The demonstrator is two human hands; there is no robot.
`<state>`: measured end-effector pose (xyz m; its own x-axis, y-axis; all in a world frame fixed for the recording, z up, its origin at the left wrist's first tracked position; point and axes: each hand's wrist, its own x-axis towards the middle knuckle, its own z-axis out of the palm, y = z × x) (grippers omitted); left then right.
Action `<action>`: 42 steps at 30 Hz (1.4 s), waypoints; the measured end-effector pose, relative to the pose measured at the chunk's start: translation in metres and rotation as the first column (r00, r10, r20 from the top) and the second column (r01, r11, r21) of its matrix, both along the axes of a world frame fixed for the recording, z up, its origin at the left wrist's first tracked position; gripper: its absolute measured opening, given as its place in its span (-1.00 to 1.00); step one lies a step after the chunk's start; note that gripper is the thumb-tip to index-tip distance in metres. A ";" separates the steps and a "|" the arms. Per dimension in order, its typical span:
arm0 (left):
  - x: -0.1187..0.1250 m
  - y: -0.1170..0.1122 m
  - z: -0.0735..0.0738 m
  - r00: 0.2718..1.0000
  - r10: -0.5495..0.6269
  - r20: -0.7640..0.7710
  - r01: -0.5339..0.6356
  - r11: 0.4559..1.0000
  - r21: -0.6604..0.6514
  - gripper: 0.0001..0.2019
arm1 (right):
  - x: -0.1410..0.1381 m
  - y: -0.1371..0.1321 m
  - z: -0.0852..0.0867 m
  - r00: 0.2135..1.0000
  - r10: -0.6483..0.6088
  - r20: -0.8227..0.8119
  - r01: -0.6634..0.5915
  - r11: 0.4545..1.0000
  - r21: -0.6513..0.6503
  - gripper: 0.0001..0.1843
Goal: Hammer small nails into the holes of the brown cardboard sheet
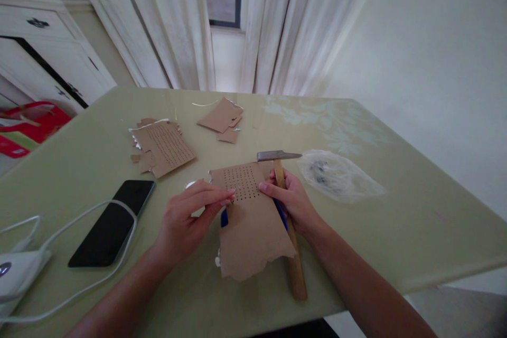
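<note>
A piece of brown cardboard (253,237) lies in front of me, its lower edge torn and rows of small holes punched in its upper part. At the left of those holes, my left hand (186,216) pinches thumb and fingers together against the surface; a tiny dark bit shows below the fingertips, too small to name. A hammer (296,269) with a wooden handle and metal head is held in my right hand (295,198), along the cardboard's right side. That hand's thumb rests on the cardboard. Blue material (224,218) peeks out from under it.
Another hole-punched cardboard piece (166,148) and some cardboard scraps (222,115) lie farther back. To the right is a clear plastic bag (344,177) with small dark contents. A phone (113,224), white cable (85,293) and white power strip (24,274) are at left.
</note>
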<state>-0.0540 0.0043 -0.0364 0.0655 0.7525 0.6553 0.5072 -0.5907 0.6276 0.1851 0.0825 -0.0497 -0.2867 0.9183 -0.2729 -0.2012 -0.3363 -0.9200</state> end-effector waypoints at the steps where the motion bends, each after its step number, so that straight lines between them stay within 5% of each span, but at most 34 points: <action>1: 0.000 0.000 0.000 1.000 0.001 -0.017 -0.001 1.000 0.014 -0.78 | 0.000 0.000 0.000 1.000 -0.002 -0.006 0.002 1.000 -0.002 -0.35; 12: 0.002 -0.003 -0.006 0.994 0.084 -0.066 -0.078 0.993 0.087 -0.80 | 0.001 0.001 -0.003 1.000 0.003 0.002 -0.003 1.000 -0.005 -0.37; 27: 0.003 -0.002 -0.006 0.995 -0.008 -0.096 0.026 0.983 0.181 -0.75 | 0.001 0.000 -0.001 1.000 0.000 0.003 0.000 1.000 -0.002 -0.38; 37: 0.012 0.002 -0.010 0.999 0.041 -0.028 -0.040 0.997 0.062 -0.86 | 0.003 0.003 0.000 0.996 0.026 0.086 -0.031 0.998 0.056 -0.42; 42: 0.016 0.003 -0.014 0.998 0.057 -0.041 -0.057 0.998 -0.002 -0.86 | 0.012 0.010 0.016 1.000 -0.019 0.024 0.015 0.987 0.161 -0.40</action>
